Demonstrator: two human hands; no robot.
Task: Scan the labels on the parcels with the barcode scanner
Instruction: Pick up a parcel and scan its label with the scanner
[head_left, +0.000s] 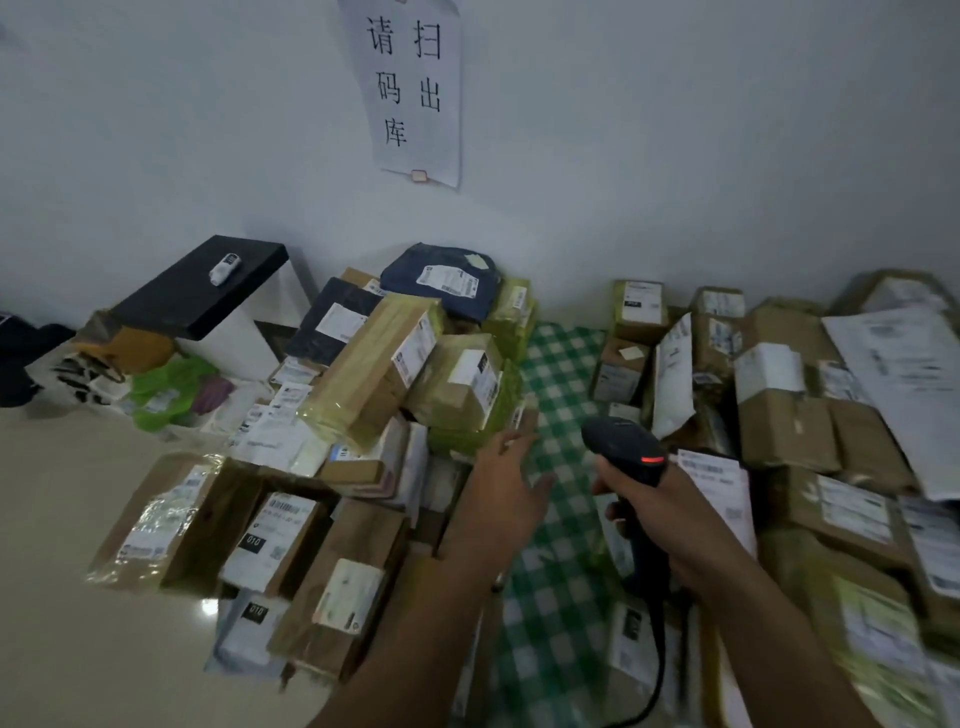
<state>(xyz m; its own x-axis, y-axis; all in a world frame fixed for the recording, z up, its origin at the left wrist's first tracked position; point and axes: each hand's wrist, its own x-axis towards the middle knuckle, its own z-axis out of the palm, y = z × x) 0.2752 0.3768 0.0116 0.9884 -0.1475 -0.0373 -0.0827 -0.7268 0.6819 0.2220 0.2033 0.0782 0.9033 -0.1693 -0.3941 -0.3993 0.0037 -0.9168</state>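
I see the right hand (665, 514) with its fingers curled round the scanner (621, 441) handle, the head lit red and held over the checked cloth (558, 364). The left hand (501, 483) is spread, fingers straight, stretched toward the left pile (363, 374) of parcels; I cannot tell whether it touches. The right pile (784, 431) lies beyond the cloth, under a wall sign (415, 88).

Fixed on white wall (675, 130): paper sign (415, 88) with black characters. Spread below: green checked cloth (561, 364). At left: flat black box (197, 296), small white device (224, 267) lying on top.
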